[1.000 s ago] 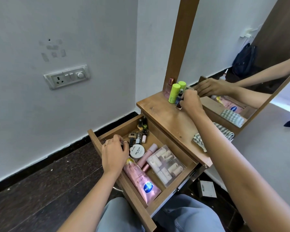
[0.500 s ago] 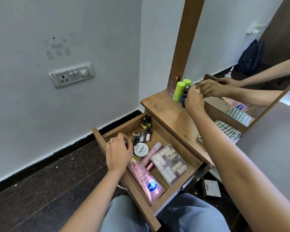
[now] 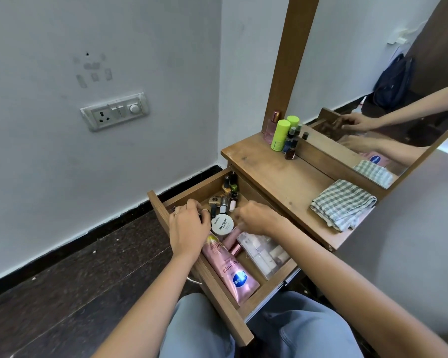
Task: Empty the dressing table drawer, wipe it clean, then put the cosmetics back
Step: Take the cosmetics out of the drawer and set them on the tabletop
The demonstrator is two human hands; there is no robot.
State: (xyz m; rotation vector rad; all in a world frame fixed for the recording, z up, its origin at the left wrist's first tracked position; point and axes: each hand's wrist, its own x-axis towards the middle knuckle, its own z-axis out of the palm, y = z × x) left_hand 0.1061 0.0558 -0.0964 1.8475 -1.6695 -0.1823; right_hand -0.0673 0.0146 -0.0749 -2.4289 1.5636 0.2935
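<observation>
Emptying the drawer [image 3: 197,188], mid-frame: left hand [image 3: 189,224] curls over nail polish bottles [image 3: 228,188], right hand [image 3: 256,218] is blurred. I cannot tell either grip. Next, lift bottles onto the surface [image 3: 282,177].

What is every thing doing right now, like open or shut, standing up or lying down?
drawer, pulled open, cosmetics inside.
pink tube, lying flat in drawer.
white jar, lid on, in drawer.
green bottle, upright on tabletop, capped.
checked cloth, folded on tabletop.
left hand, fingers curled inside drawer; grip unclear.
right hand, blurred above drawer; grip unclear.
</observation>
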